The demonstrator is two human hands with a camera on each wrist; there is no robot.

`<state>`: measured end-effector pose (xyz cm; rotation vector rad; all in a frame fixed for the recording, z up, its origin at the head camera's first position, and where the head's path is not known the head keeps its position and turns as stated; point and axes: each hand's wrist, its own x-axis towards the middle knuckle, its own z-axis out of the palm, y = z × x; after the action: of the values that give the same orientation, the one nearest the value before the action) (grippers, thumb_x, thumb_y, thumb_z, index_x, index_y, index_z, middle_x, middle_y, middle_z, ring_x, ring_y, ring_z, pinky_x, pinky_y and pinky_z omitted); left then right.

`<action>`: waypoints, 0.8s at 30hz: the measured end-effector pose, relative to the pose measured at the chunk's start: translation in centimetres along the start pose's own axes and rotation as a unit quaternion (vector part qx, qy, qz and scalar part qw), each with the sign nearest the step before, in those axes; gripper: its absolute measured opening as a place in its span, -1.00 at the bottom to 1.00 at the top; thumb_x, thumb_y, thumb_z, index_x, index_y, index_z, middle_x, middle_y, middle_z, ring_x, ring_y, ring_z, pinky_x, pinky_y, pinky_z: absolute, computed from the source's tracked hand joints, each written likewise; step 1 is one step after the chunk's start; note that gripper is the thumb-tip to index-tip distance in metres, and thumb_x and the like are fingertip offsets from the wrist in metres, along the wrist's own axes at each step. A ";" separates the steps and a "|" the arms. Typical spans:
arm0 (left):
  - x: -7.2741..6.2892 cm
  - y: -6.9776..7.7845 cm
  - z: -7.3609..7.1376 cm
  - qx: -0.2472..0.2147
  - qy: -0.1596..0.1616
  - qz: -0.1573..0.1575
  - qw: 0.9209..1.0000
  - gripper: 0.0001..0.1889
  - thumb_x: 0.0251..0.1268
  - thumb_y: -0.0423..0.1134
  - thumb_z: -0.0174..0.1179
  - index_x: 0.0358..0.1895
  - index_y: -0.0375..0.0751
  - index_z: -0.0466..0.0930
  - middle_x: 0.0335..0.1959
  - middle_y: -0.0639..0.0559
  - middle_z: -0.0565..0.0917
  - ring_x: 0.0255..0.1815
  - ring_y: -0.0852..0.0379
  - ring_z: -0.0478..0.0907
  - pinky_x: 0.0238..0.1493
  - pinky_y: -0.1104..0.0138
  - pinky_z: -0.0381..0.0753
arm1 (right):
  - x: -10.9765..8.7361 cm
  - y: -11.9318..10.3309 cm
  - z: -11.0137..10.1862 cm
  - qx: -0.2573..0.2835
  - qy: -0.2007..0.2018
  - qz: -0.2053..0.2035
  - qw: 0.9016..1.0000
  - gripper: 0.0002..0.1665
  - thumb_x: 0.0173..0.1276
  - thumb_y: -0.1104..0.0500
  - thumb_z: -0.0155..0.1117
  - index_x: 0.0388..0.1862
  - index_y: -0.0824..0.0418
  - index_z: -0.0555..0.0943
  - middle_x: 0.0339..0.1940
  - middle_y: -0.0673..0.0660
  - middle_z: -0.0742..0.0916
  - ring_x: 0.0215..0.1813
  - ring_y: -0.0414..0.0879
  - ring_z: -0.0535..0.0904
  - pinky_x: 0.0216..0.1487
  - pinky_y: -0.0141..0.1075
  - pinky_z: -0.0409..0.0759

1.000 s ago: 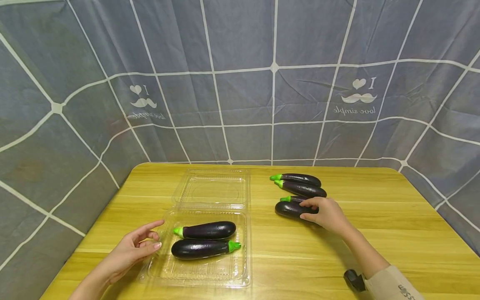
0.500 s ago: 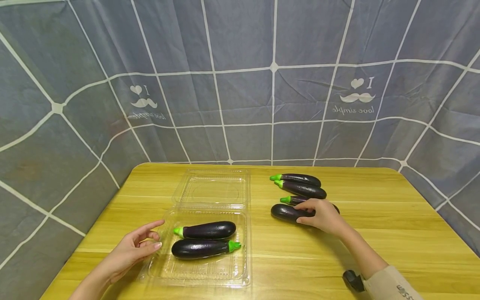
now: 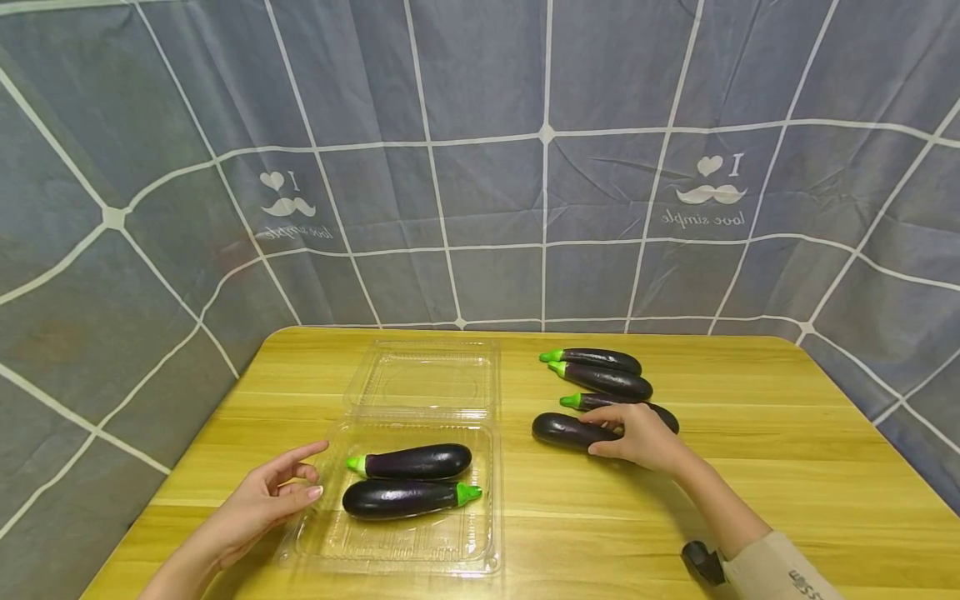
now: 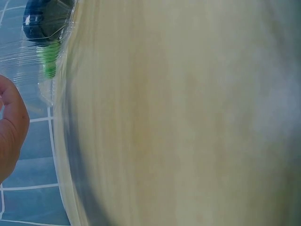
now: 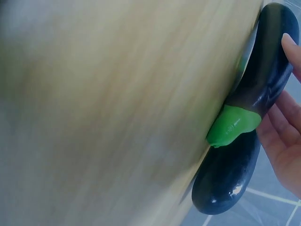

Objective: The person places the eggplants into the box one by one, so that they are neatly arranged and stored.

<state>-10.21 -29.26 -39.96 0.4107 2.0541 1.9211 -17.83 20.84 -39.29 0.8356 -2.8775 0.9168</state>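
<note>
My right hand (image 3: pixel 636 435) holds a dark purple eggplant (image 3: pixel 564 430) between thumb and fingers, low over the table. Its green cap (image 5: pixel 233 126) points toward the wrist in the right wrist view, and the hand hides it in the head view. Just behind lies another eggplant (image 3: pixel 600 402), partly covered by the hand. My left hand (image 3: pixel 262 504) rests idle with loosely bent fingers at the left side of a clear plastic clamshell box (image 3: pixel 397 550); whether it touches the box I cannot tell. Inside lie two eggplants, the rear one (image 3: pixel 420 461) capped at left, the front one (image 3: pixel 397 498) at right.
The box's transparent lid (image 3: pixel 423 379) lies folded back behind its base. Two more eggplants, a farther one (image 3: pixel 600 360) and a nearer one (image 3: pixel 603 380), lie side by side at the back right. A grey checked curtain (image 3: pixel 495 200) surrounds the wooden table (image 3: pixel 750 400).
The right hand has drawn its eggplant slightly left and toward the front, away from the eggplant behind it, more of which now shows. The left hand has stayed in place.
</note>
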 end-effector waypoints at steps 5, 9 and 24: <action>0.0 -0.1 0.0 0.005 0.001 0.004 1.000 -0.47 0.32 -0.45 0.04 0.19 0.31 0.39 -0.18 0.08 0.43 -0.25 0.32 0.49 -0.34 0.48 0.50 | 0.1 -0.1 0.3 0.015 -0.009 -0.009 1.000 -0.55 0.05 0.10 0.47 -0.04 0.18 0.66 -0.13 0.07 0.71 -0.25 -0.16 0.58 -0.28 -0.34 0.54; 0.0 -0.1 0.0 0.007 0.002 0.004 1.000 -0.47 0.31 -0.45 0.04 0.17 0.33 0.40 -0.19 0.09 0.42 -0.26 0.32 0.49 -0.35 0.49 0.50 | 0.1 -0.3 0.7 0.025 -0.014 -0.013 0.999 -0.55 0.06 0.07 0.46 -0.04 0.17 0.66 -0.12 0.05 0.70 -0.24 -0.16 0.57 -0.27 -0.34 0.54; 0.0 -0.2 0.0 0.006 0.002 -0.005 1.000 -0.47 0.32 -0.44 0.05 0.20 0.30 0.38 -0.18 0.09 0.43 -0.25 0.32 0.49 -0.32 0.47 0.51 | -0.2 -1.0 0.4 0.030 -0.018 -0.024 0.999 -0.56 0.07 0.07 0.46 -0.04 0.16 0.66 -0.13 0.04 0.71 -0.27 -0.17 0.56 -0.37 -0.38 0.51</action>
<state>-10.25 -29.28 -40.13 0.3989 2.0678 1.9062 -17.13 20.04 -39.11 0.9300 -2.8599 0.9968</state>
